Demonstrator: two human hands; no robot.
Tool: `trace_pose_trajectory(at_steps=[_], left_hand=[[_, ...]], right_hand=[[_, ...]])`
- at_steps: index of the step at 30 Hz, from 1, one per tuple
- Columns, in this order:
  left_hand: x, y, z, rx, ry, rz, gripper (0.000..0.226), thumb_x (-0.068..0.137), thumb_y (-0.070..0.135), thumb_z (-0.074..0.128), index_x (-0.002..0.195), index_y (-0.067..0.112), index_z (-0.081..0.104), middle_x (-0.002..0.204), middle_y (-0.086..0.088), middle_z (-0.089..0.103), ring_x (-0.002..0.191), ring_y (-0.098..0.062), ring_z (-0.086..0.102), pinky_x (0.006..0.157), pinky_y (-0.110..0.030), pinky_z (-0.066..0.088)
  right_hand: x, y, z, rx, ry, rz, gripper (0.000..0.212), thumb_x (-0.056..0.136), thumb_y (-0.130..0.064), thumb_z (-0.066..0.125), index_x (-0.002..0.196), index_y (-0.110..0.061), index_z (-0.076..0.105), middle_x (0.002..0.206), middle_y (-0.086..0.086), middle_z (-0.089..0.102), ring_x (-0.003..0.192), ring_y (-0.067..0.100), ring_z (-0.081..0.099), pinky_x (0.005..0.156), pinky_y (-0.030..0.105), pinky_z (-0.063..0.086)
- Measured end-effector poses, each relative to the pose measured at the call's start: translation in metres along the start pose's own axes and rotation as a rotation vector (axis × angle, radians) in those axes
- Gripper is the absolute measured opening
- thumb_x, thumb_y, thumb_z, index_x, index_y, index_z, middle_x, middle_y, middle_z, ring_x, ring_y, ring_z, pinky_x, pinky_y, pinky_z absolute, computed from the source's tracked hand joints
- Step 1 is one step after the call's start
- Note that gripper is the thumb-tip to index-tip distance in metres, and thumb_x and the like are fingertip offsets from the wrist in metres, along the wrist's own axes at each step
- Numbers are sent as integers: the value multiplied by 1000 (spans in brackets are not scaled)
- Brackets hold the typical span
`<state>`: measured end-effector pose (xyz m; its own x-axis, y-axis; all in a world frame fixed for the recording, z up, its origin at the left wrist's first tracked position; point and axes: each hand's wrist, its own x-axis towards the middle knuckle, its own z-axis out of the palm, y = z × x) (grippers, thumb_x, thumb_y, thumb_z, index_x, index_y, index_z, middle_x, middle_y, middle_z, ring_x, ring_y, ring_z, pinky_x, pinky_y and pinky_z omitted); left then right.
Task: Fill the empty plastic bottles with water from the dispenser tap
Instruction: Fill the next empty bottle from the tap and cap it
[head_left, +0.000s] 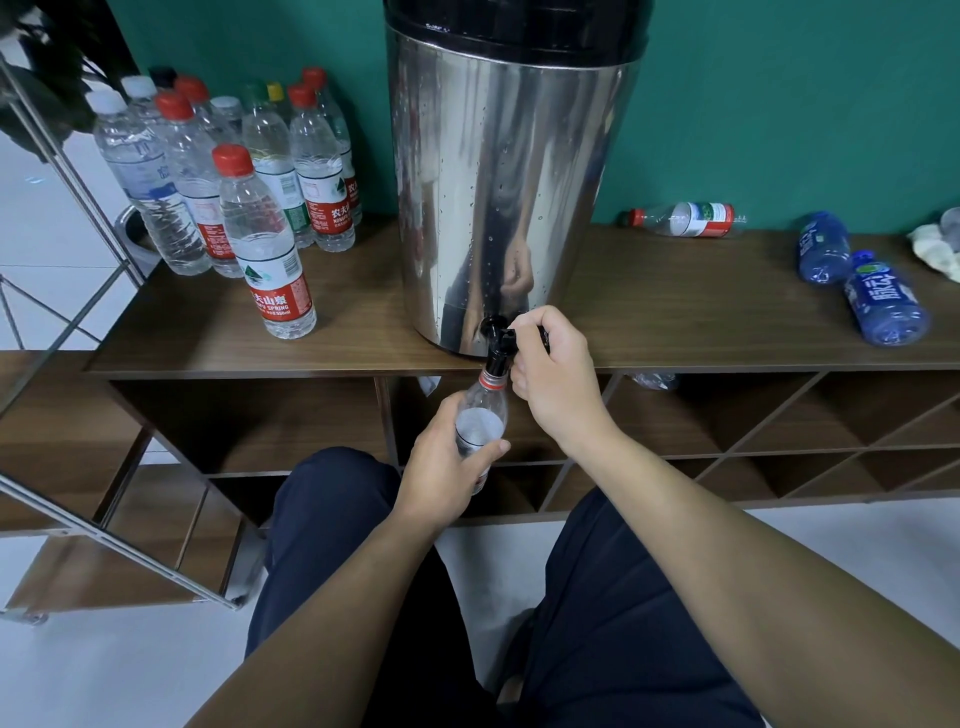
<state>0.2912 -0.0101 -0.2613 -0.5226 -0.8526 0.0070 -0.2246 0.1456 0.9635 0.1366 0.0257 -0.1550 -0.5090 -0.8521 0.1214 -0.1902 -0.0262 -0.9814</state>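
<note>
STATE: I see left hand (441, 457) gripping the bottle (480, 421), mouth right under the dispenser tap (496, 345); right hand (550, 364) grasping the tap lever | RISK: I judge overflow onto the floor if the lever stays open, or splash if the mouth drifts off the tap.

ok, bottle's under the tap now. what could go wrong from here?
1. The left hand holds the bottle freehand under the tap; if the narrow mouth drifts off the spout, water likely spills onto the person's lap below.
2. The right hand grips the tap lever; releasing it late could overflow the bottle.
3. The dispenser stands at the shelf edge; a hard pull might shift it.
</note>
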Motion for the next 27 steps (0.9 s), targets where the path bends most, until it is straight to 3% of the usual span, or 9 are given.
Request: trace_pose_trajectory(at_steps=[4,11,16,27], left_hand=[[0,0,0,8,7,6,64,96,34,88,149,43,53,123,21,74,113,4,70,94,-20,55],[-1,2,0,-22,3,3,64,97,30,87,151,39,53,121,16,75,104,0,72,79,-8,54],[0,2,0,-18,8,11,65,96,32,88,151,39,54,123,17,75,110,0,72,88,-15,55],[-1,4,-1,-33,2,11,63,97,32,86,149,44,53,122,18,74,108,2,72,81,-8,55]], right_hand=[[-1,-1,-1,-16,-1,-2,20,115,-30,53,98,-24,61,59,-13,48,55,10,44,57,34,37],[-1,-1,0,-1,0,2,22,116,-29,52,96,-24,60,58,-14,48,54,9,43,56,32,36],[-1,-1,0,7,1,6,22,116,-29,52,97,-22,60,58,-15,47,53,9,42,56,33,35],[-1,-1,0,16,3,9,22,116,-28,52,98,-19,60,58,-14,46,53,9,41,54,32,35]])
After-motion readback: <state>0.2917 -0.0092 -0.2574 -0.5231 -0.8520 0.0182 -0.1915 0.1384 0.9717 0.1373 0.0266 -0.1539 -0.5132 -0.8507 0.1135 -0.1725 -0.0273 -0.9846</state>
